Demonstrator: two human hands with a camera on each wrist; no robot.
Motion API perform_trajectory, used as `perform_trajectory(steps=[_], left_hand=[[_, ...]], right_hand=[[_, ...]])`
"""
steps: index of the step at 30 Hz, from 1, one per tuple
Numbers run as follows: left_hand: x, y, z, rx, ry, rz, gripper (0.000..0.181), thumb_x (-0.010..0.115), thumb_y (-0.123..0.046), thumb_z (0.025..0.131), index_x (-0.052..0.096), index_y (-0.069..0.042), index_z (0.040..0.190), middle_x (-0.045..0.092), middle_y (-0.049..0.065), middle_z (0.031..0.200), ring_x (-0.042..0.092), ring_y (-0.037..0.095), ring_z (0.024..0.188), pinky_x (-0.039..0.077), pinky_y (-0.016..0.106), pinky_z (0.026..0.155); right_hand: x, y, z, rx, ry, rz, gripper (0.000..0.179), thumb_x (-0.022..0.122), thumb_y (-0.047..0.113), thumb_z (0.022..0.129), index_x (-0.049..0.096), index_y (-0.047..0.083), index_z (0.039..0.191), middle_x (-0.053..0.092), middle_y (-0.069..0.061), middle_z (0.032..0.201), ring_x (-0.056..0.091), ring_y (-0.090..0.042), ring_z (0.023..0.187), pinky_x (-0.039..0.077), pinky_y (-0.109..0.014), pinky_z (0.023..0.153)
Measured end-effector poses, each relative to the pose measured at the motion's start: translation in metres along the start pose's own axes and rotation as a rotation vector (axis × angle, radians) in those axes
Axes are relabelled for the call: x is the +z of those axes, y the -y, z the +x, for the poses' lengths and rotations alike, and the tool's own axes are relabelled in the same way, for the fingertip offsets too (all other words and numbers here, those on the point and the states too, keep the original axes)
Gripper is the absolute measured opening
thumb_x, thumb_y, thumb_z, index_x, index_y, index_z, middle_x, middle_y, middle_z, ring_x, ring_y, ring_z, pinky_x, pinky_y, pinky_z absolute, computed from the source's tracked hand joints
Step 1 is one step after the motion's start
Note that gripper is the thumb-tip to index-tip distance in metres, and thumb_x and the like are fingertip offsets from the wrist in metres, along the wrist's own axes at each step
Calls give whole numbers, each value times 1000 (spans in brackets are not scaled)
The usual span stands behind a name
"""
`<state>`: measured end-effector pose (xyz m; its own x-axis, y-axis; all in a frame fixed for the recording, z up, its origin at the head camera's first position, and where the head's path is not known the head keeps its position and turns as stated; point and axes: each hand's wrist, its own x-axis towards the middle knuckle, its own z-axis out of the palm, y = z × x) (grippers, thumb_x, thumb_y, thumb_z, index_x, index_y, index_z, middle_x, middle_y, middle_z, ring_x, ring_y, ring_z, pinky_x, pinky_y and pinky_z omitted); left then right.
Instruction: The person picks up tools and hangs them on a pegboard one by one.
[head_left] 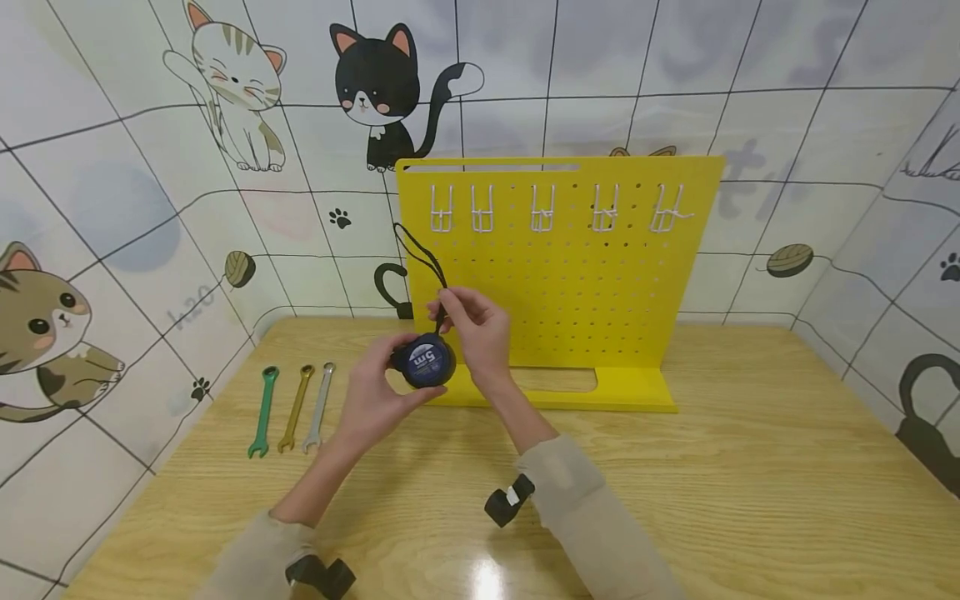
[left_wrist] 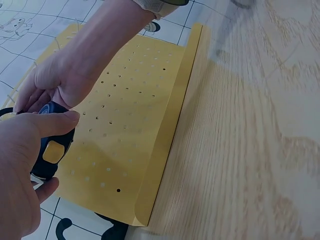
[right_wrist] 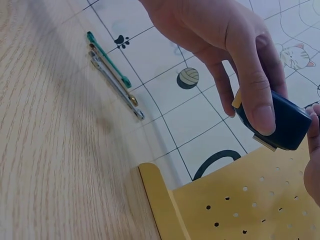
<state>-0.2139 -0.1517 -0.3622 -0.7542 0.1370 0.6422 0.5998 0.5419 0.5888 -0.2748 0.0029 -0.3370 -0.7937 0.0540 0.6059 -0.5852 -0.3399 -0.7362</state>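
Observation:
A round dark-blue tape measure (head_left: 428, 362) marked 5m is held in the air in front of the pegboard. My left hand (head_left: 372, 392) grips its body between thumb and fingers. The black wrist strap (head_left: 422, 254) rises from the tape measure in a loop, and my right hand (head_left: 480, 329) pinches it near its base. In the left wrist view a yellow button (left_wrist: 53, 151) shows on the case. The right wrist view has the left hand's thumb lying along the tape measure (right_wrist: 287, 122), with the right fingertips (right_wrist: 314, 111) at the edge.
A yellow pegboard (head_left: 555, 283) stands on the wooden table (head_left: 750, 467), with several white wire hooks (head_left: 542, 208) along its top. To the left lie a green wrench (head_left: 263, 412), a gold wrench (head_left: 296, 408) and a silver wrench (head_left: 320, 407). Behind is a cat-patterned tiled wall.

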Motion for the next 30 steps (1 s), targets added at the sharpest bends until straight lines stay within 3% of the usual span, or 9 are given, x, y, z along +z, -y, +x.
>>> perform_trajectory(steps=[7,12,18,26,30], left_hand=[[6,-3,4,23,4,-1,77,98,-13,63,59,-3,129,64,9,118,61,21,103,54,35,80],[11,-2,7,26,8,-11,76,98,-14,64,59,-3,129,64,10,119,60,21,102,55,40,81],[15,-5,10,48,3,-22,76,98,-13,64,59,-3,129,64,10,120,61,21,102,54,35,79],[21,-7,14,62,2,-41,76,98,-12,65,59,-1,129,63,12,121,60,23,102,55,36,79],[25,-5,14,48,6,-49,75,97,-12,65,59,-2,129,63,11,120,60,23,101,55,36,79]], right_hand=[[-7,3,0,-18,-30,-13,27,69,14,98,70,-11,108,74,-20,90,69,-21,76,56,-27,63],[-10,5,1,-22,-58,11,25,69,13,98,70,-10,106,75,-15,88,69,-21,74,55,-28,62],[-14,9,2,-30,-85,42,32,69,14,97,65,-17,108,75,-11,87,70,-24,74,55,-26,61],[-20,10,4,-17,-109,27,18,70,17,98,73,0,101,76,-7,86,70,-20,75,55,-24,63],[-23,7,5,6,-117,27,27,70,17,97,70,-9,105,76,-10,87,70,-20,75,55,-25,63]])
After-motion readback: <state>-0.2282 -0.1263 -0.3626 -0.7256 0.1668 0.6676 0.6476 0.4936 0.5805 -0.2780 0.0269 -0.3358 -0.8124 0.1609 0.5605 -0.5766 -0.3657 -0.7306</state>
